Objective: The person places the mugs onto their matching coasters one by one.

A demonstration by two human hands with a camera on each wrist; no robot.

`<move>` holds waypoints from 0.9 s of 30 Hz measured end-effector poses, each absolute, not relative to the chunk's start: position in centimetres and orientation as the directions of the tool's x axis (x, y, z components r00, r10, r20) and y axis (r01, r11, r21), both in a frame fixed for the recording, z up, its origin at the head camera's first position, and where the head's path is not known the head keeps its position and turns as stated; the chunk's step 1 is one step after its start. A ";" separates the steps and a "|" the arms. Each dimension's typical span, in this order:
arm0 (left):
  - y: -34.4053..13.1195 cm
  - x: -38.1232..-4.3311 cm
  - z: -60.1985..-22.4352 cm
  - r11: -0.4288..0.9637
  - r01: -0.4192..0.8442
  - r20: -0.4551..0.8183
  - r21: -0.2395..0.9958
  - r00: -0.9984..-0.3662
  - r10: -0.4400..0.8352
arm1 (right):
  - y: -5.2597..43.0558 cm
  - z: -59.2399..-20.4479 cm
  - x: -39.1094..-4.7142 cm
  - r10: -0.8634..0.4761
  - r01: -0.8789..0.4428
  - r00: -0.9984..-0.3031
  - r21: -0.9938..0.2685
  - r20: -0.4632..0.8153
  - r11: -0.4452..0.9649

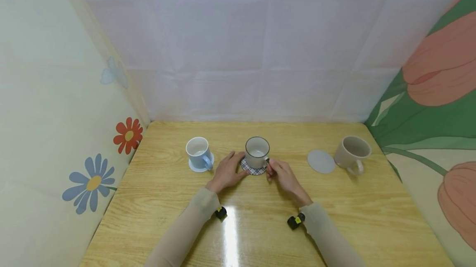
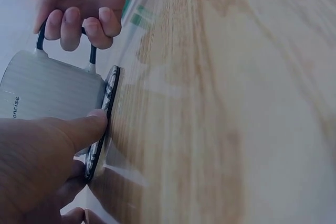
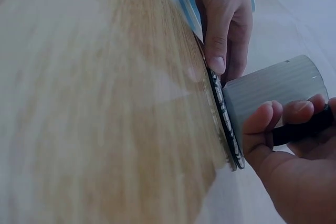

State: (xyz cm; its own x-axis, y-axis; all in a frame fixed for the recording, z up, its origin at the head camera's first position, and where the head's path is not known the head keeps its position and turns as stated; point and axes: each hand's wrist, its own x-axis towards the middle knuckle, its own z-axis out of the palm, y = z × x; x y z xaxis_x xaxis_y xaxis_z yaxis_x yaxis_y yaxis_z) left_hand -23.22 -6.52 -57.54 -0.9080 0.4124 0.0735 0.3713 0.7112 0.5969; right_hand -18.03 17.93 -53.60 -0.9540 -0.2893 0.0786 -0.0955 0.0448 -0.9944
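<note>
A clear ribbed glass mug (image 1: pixel 257 155) with a dark rim and black handle stands on a round plaid coaster (image 1: pixel 254 171) at the middle of the table. My right hand (image 1: pixel 283 175) has its fingers curled round the mug's handle (image 3: pixel 304 129), at the mug's right side. From the left, my left hand (image 1: pixel 228 170) holds the coaster by its edge, thumb at the front and fingers farther back. In the left wrist view, dark lettering shows on the mug's side, and the thumb (image 2: pixel 89 129) lies on the coaster's rim.
To the left, a white mug (image 1: pixel 198 149) with a blue handle stands on a pale blue coaster (image 1: pixel 196 169). At the right lie a grey round coaster (image 1: pixel 321 161) and, beside it, a beige mug (image 1: pixel 349 154) on the bare wood. White cloth (image 1: pixel 253 52) hangs behind the table (image 1: pixel 260 234).
</note>
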 end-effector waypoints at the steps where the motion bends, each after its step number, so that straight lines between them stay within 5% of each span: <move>1: -6.5 -23.3 -57.6 0.712 0.371 0.072 0.596 -0.908 0.413 | 17.9 -53.5 -18.0 -0.288 -0.093 -0.955 -0.995 0.076 0.047; 27: -6.3 -22.2 -54.6 0.737 0.326 0.036 0.593 -0.924 0.380 | 18.0 -52.5 -17.9 -0.334 -0.057 -0.942 -0.975 -0.019 0.214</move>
State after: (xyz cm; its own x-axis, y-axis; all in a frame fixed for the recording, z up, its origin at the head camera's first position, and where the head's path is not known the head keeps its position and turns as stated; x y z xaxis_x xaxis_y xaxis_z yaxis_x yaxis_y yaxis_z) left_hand -22.22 -6.26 -54.63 -0.9242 0.3802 0.0358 0.3259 0.7366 0.5927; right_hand -17.88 18.04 -52.53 -0.9423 -0.3344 -0.0185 -0.0569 0.2144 -0.9751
